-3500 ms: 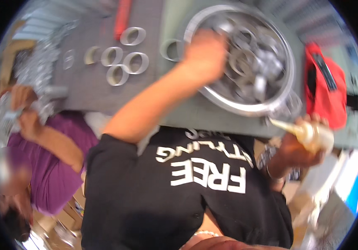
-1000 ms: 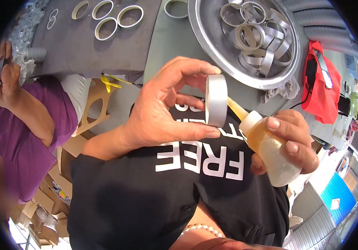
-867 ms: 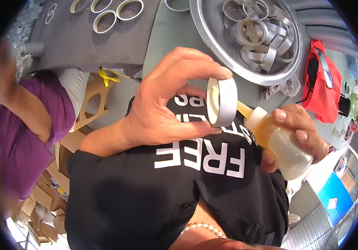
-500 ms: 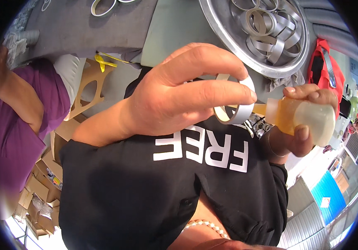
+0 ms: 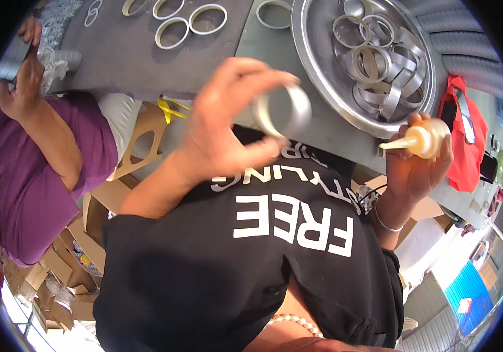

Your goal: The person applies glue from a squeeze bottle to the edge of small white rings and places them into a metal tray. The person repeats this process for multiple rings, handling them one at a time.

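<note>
Between the thumb and fingers of my left hand (image 5: pixel 219 120) is a silver metal ring (image 5: pixel 301 110), held up on its edge and blurred by motion. My right hand (image 5: pixel 418 167) is wrapped round a squeeze bottle (image 5: pixel 430 138) of yellowish liquid. Its pointed nozzle (image 5: pixel 399 142) is directed left, toward the ring but apart from it. Behind the bottle stands a round metal tray (image 5: pixel 317 76), heaped with similar silver rings (image 5: pixel 374 64).
Several rings (image 5: pixel 208 19) lie on the grey table (image 5: pixel 116 58) at the far left, and one ring (image 5: pixel 274 14) sits beside the tray. A red bag (image 5: pixel 465 152) is at the right. At the left, a co-worker in purple (image 5: pixel 34 170) handles stacked rings.
My left hand has lifted the ring away from the nozzle, up and to the left. My right hand has tilted the bottle, and the two are now farther apart.
</note>
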The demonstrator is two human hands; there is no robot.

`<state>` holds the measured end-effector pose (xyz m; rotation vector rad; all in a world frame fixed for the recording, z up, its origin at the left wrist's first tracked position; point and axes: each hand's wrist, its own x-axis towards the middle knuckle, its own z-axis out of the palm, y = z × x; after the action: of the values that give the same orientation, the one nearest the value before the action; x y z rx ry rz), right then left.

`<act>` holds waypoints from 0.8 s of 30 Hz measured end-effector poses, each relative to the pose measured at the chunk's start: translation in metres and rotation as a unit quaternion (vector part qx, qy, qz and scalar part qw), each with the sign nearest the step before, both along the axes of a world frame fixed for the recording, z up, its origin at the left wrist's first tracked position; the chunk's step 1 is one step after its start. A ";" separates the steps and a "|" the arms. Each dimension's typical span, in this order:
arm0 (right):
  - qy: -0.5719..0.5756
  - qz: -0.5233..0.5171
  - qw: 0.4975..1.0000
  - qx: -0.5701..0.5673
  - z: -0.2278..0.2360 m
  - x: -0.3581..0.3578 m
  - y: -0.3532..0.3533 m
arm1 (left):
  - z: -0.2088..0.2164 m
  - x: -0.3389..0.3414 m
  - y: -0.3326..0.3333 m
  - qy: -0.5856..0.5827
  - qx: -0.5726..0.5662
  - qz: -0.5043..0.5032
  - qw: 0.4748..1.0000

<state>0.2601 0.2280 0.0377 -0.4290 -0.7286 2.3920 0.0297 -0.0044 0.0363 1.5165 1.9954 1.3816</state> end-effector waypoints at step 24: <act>-0.020 -0.221 0.974 0.053 0.010 0.024 -0.001 | -0.013 0.020 0.181 0.133 -0.211 -0.069 0.966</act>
<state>0.2837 0.2274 0.0477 -0.5325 -0.6919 1.9244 0.0494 0.1766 0.0237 1.6576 2.1109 0.6676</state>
